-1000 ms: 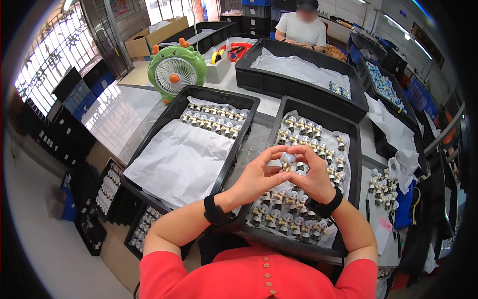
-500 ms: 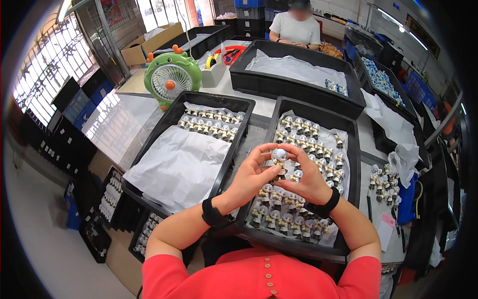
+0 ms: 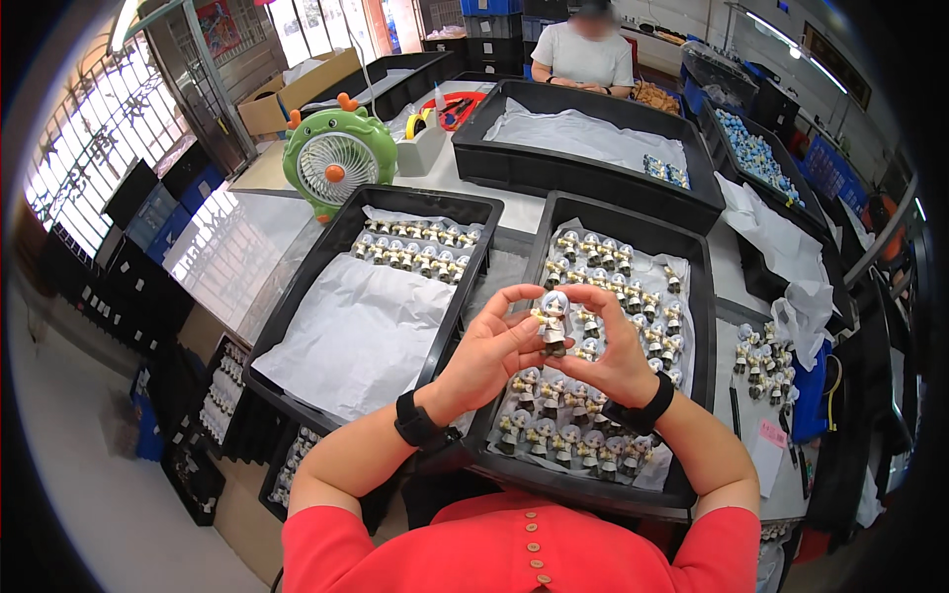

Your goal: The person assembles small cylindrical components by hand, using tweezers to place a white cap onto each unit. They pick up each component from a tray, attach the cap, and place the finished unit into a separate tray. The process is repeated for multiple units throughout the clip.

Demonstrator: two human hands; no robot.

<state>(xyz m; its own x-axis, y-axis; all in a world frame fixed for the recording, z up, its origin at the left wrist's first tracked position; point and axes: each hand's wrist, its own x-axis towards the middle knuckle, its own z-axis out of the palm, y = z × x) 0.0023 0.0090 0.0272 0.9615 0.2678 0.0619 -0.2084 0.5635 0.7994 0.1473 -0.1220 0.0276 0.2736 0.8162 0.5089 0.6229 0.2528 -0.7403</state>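
Observation:
A small figurine (image 3: 553,324) with pale hair, a white outfit and dark feet stands upright between my hands, above the right-hand black tray (image 3: 700,296). My left hand (image 3: 486,354) pinches it from the left, thumb against its front. My right hand (image 3: 615,348) curls round the other side, forefinger by the head and thumb by the feet. Below lie rows of similar figurines (image 3: 565,440) on white paper. In the left black tray (image 3: 282,318), two rows of figurines (image 3: 420,259) sit at the far end, with bare white paper (image 3: 346,331) nearer me.
Beyond the trays stand a green animal-shaped fan (image 3: 339,158) and a large black tray (image 3: 583,168) with a few blue pieces. Loose figurines (image 3: 761,361), a pen and a paper slip (image 3: 759,465) lie on the right. A person in white (image 3: 583,54) sits across the table.
The figurine has been turned between my fingers, so its white front and more of its body now show. Both hands stay in nearly the same place.

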